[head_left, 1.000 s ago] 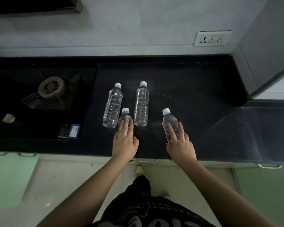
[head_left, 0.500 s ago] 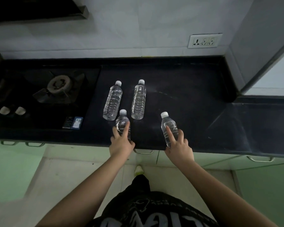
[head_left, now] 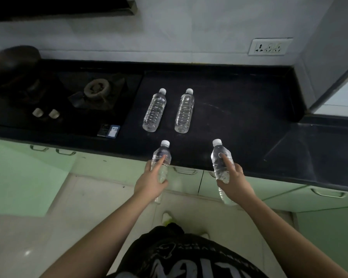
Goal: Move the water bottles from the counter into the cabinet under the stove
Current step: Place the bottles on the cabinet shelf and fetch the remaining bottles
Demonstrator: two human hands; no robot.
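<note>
Black stone counter (head_left: 239, 109) carries two clear, white-capped bottles (head_left: 154, 111) beside the gas stove (head_left: 96, 93); left hand (head_left: 150, 182) and right hand (head_left: 234, 182) each grip another bottle off its front edge, above green cabinet doors (head_left: 186, 182).

dark pot (head_left: 12, 63) cut off at left edge, stove label (head_left: 109, 130) print too small to read
</note>
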